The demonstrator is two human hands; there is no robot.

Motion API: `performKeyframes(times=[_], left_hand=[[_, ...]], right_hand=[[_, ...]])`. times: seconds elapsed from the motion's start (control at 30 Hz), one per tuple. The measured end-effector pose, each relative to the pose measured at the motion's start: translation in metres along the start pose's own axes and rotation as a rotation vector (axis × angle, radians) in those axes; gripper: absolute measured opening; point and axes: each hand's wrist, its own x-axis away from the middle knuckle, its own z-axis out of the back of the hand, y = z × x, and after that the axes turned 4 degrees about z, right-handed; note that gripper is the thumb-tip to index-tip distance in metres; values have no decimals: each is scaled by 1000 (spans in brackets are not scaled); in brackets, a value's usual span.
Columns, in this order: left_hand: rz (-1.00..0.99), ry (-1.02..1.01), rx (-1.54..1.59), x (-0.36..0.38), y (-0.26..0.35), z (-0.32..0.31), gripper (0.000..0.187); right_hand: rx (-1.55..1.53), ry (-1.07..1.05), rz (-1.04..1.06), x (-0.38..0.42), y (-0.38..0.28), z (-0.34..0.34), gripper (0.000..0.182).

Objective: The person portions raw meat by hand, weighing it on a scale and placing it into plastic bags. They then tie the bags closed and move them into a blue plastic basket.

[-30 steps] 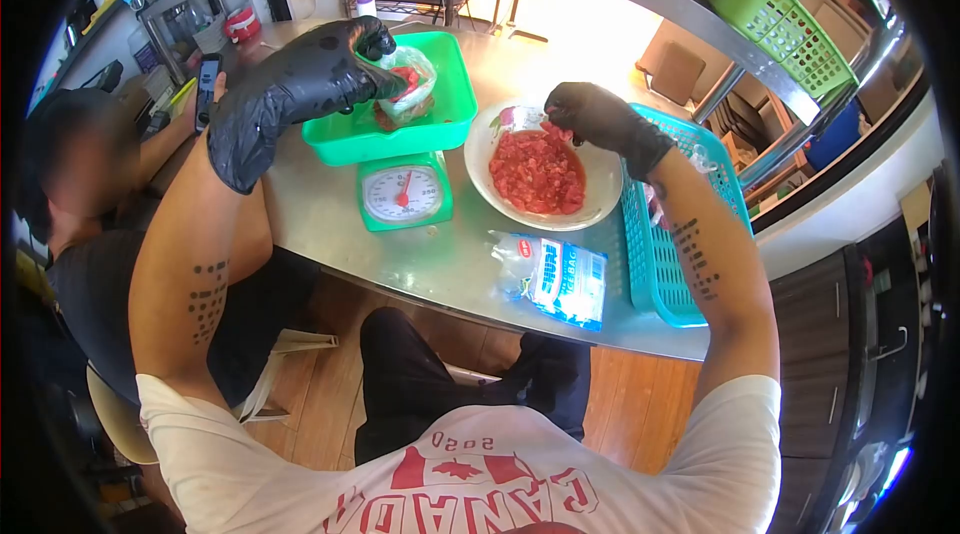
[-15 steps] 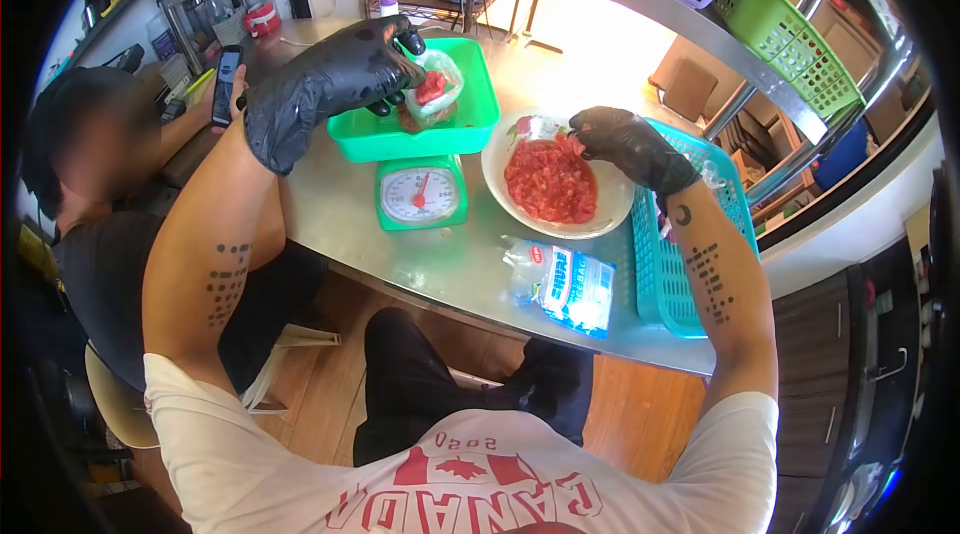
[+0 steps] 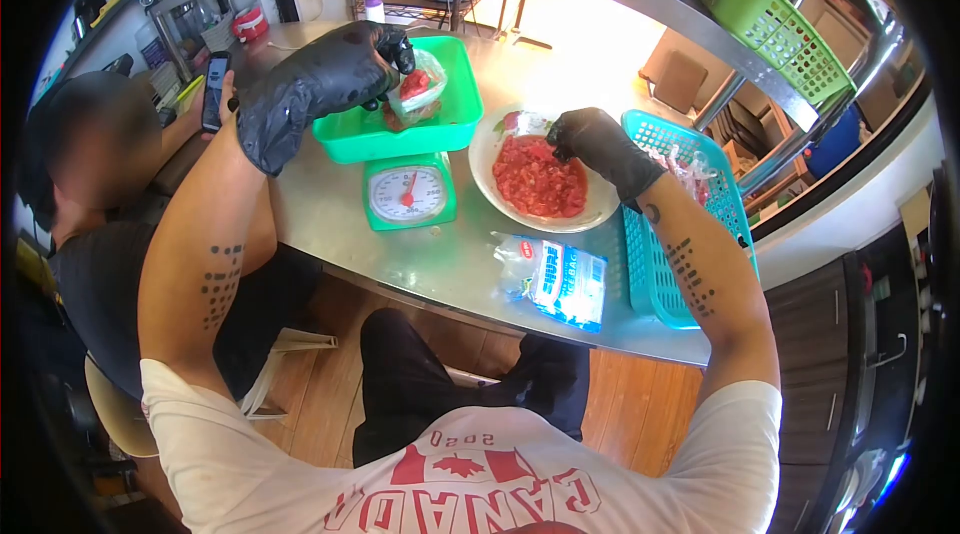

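Small pinches, with the bag (image 3: 422,106) held wide-mouthed, should keep its rim clean. The left hand (image 3: 350,66) grips the bag's side above the tray (image 3: 345,141), behind the near edge of the worktop (image 3: 460,259); the right hand (image 3: 602,148) bunches its fingers at red, wet, chopped meat (image 3: 535,182) in the bowl (image 3: 481,169), their hold unclear.

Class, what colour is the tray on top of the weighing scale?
Bright green; the tray shows best in the head view.
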Motion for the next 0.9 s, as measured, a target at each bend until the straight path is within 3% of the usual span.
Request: performKeyframes(times=[0.07,0.2,0.27,0.3,0.37,0.5,0.57,0.7,0.77,0.83,0.9], left_hand=[[6,42,-6,4,3,-2,21],[45,80,-94,-1,-1,0,21],[14,70,-102,-4,-6,1,21],[-18,59,-111,-6,-7,1,21],[9,83,-126,-1,1,-1,21],[26,71,-112,0,-3,-3,21],[23,96,-157,-2,-4,-1,21],[26,72,-88,2,-1,-2,22],[-2,129,-161,-5,-9,-4,22],[-26,188,-231,-4,-5,-4,22],[17,117,-226,-1,1,-4,22]], right_hand=[[-166,-25,-105,1,-3,-3,14],[-86,-61,-132,-1,-11,-2,14],[500,-39,-56,4,-19,-5,14],[501,-36,-60,4,-13,-4,14],[68,-98,62,-1,5,1,14],[-142,-22,69,3,18,-5,11],[742,20,205,1,28,-5,11],[763,-1,141,9,10,-14,9],[963,-95,158,10,5,-17,13],[910,-123,169,7,13,-12,15],[854,-155,179,5,15,-11,18]])
